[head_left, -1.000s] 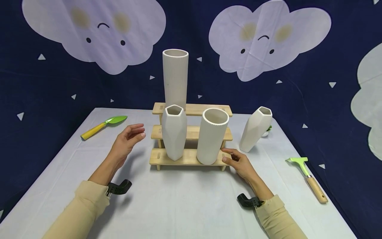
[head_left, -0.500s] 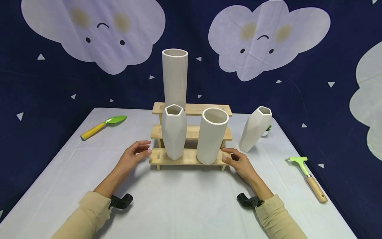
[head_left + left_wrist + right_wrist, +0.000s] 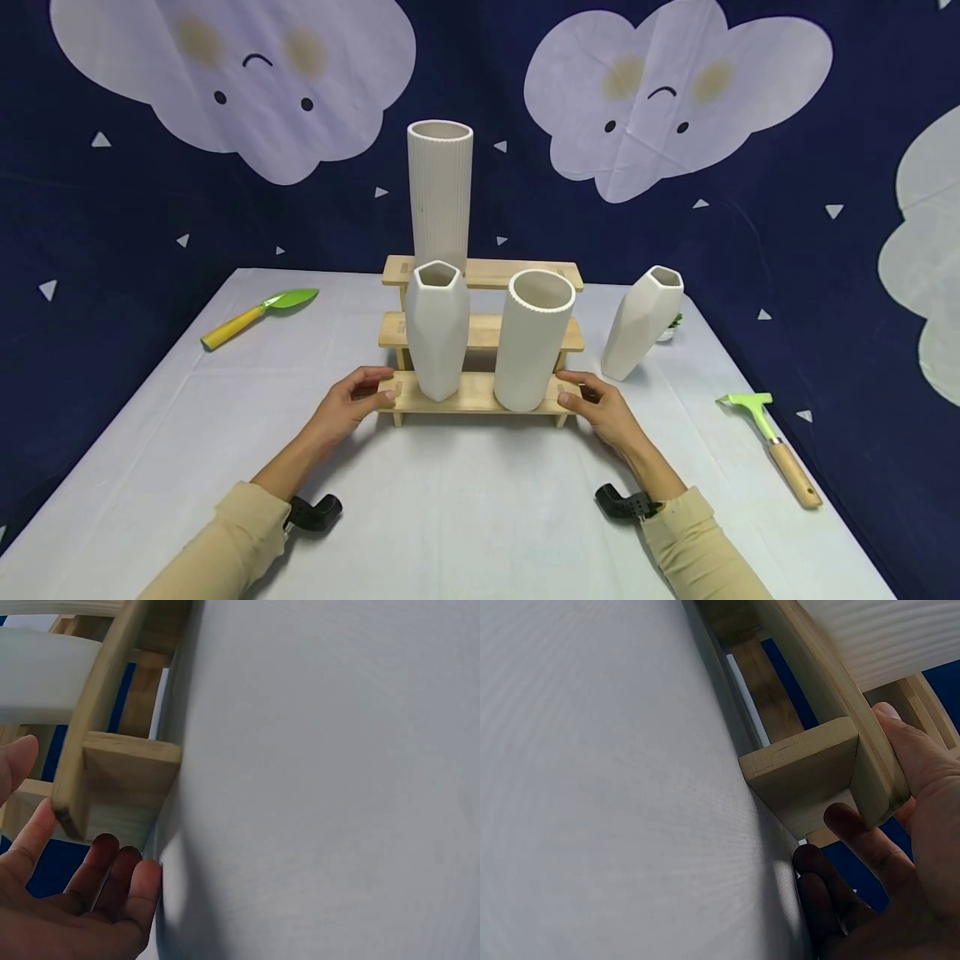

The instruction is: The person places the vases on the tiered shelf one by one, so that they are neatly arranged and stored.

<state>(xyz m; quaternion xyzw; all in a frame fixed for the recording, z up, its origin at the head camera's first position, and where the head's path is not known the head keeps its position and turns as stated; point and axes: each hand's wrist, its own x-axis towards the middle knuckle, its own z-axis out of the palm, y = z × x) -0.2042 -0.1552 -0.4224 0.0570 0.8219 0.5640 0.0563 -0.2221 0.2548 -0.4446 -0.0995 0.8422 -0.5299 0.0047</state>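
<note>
A three-tier wooden stand [image 3: 472,392] stands in the middle of the table. On its lowest tier are a white faceted vase [image 3: 437,333] and a white ribbed cylindrical vase [image 3: 534,350]; a tall ribbed vase [image 3: 441,196] is on the top tier. My right hand [image 3: 603,408] grips the right end of the lowest board, the thumb [image 3: 900,735] over it and fingers below. At the opposite end, my left hand [image 3: 348,404] touches the board's corner with its index finger [image 3: 34,832], the other fingers loosely bent beneath, apart from the wood.
Right of the stand, another faceted vase [image 3: 643,325] leans, with a small potted plant [image 3: 670,329] partly behind it. A green-headed hand tool with a wooden handle [image 3: 783,458] lies at the right edge, a yellow-handled trowel [image 3: 251,317] at the back left.
My left hand has come down and to the right, from beside the stand to the left end of its lowest board. My right hand and the vases have stayed put.
</note>
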